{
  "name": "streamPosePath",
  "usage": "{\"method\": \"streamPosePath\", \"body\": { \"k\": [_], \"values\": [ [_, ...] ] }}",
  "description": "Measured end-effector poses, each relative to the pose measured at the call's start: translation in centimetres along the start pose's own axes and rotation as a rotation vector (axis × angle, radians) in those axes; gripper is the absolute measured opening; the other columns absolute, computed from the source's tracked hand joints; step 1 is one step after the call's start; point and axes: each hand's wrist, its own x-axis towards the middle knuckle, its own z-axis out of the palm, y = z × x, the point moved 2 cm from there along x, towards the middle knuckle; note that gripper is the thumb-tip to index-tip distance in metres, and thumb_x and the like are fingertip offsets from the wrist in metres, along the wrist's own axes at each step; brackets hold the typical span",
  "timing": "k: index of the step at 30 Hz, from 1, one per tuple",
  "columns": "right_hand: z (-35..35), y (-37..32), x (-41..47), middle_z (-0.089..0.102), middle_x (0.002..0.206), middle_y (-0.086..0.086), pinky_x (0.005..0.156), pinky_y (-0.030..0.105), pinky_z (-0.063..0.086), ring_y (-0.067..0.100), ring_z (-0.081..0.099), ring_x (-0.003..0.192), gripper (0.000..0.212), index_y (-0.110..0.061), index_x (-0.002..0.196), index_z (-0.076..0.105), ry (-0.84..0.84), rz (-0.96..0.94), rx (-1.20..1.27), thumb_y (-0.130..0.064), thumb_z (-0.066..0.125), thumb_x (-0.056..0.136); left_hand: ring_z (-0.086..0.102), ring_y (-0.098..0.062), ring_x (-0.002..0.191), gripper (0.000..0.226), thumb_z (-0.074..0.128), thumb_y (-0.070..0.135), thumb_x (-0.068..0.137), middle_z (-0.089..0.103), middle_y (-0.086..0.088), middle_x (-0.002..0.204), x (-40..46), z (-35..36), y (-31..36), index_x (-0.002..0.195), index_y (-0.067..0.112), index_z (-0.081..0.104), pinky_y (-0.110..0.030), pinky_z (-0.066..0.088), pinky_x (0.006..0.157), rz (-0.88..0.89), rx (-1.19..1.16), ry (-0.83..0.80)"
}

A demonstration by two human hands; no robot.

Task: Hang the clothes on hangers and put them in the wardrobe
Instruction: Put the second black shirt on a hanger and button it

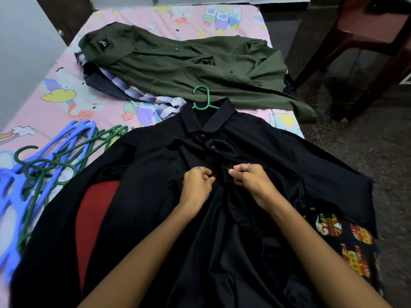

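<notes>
Together, left hand (196,185), right hand (250,180) pinching black shirt (255,152) (hangered)

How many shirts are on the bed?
At least 4: the black shirt in front, the green shirt behind it, and a checked shirt and a striped shirt under the green one. More may be hidden.

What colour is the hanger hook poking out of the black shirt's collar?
Green; the hanger hook shows clearly in the head view.

Pink cartoon-print bedsheet (66,103); dark red chair (373,30) beside the bed.
</notes>
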Motion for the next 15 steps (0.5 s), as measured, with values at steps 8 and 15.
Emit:
{"method": "streamPosePath", "body": {
  "k": [8, 15],
  "values": [
    [-0.3, -0.3, -0.5, 0.057, 0.072, -0.001, 0.063, 0.018, 0.045, 0.008, 0.05, 0.064, 0.016, -0.014, 0.074, 0.065, -0.041, -0.01, 0.105, -0.009, 0.064, 0.089, 0.054, -0.003, 0.061, 0.006, 0.067, 0.01, 0.086, 0.059, 0.006, 0.074, -0.7, 0.6, 0.9, 0.083, 0.014, 0.064, -0.018, 0.051, 0.066, 0.01, 0.063, 0.034],
    [0.2, -0.7, -0.8, 0.054, 0.073, 0.001, 0.06, 0.015, 0.043, 0.004, 0.048, 0.06, 0.005, -0.01, 0.084, 0.065, -0.092, -0.149, -0.049, -0.012, 0.065, 0.089, 0.062, -0.006, 0.064, 0.008, 0.07, 0.01, 0.082, 0.063, 0.005, 0.071, -1.8, -1.4, 2.4, 0.079, 0.016, 0.065, -0.006, 0.044, 0.059, -0.049, -0.097, 0.1]
  ]
}}
